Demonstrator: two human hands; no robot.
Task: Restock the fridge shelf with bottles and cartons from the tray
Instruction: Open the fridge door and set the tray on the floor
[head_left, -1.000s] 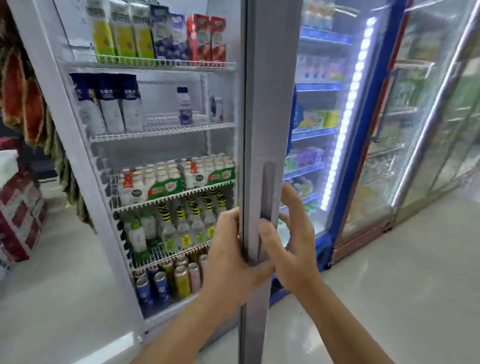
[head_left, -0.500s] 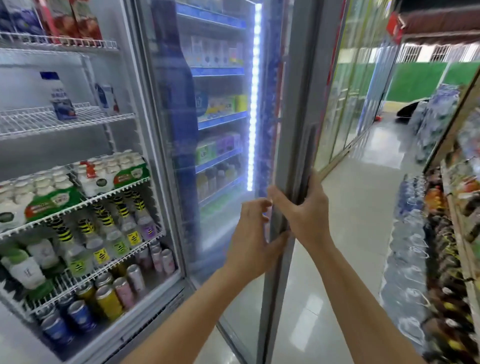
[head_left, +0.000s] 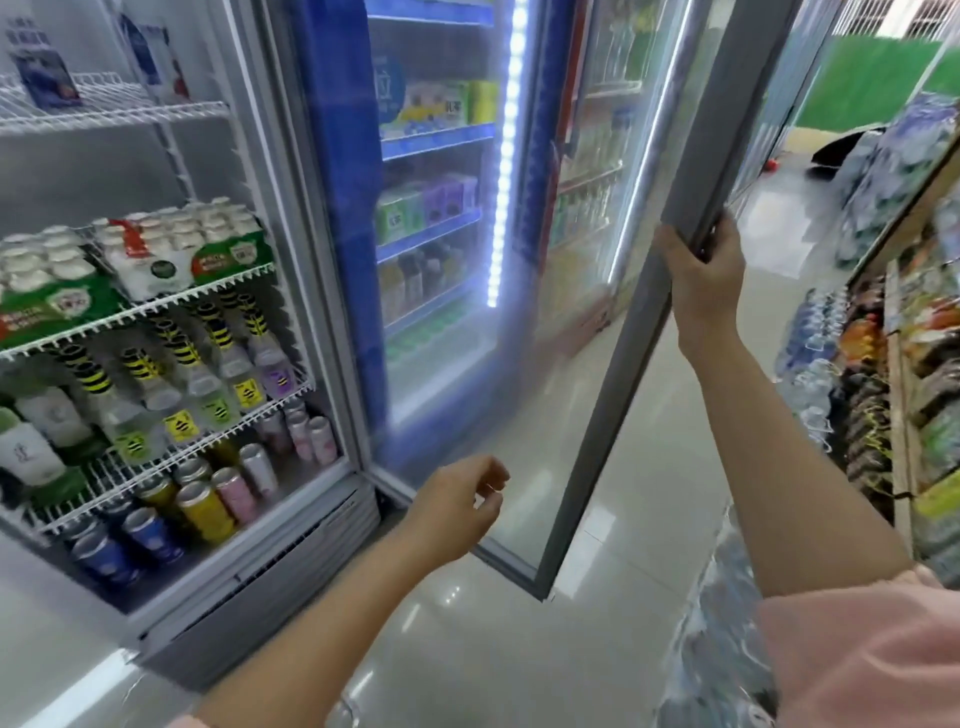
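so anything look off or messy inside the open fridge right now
Nothing spilled or damaged. The one oddity is the cans on the bottom level: they lean at mixed angles rather than standing in rows. The wire shelf near the top is nearly bare, holding only a carton or two.

Two bare forearms reach into view from the bottom edge, both uncovered from the wrist up past the elbow. The left hand (head_left: 457, 512) and the right hand (head_left: 701, 273) wear no gloves, rings, watch or bracelet that can be made out. On the right arm, a short sleeve (head_left: 862, 654) of soft pink fabric covers the upper arm, loose and slightly creased, with a plain hem and no print. At the bottom edge on the left side, a small sliver of the same pink cloth (head_left: 182, 722) shows beside the left arm. The fingernails look short and unpainted, though blur hides fine detail.
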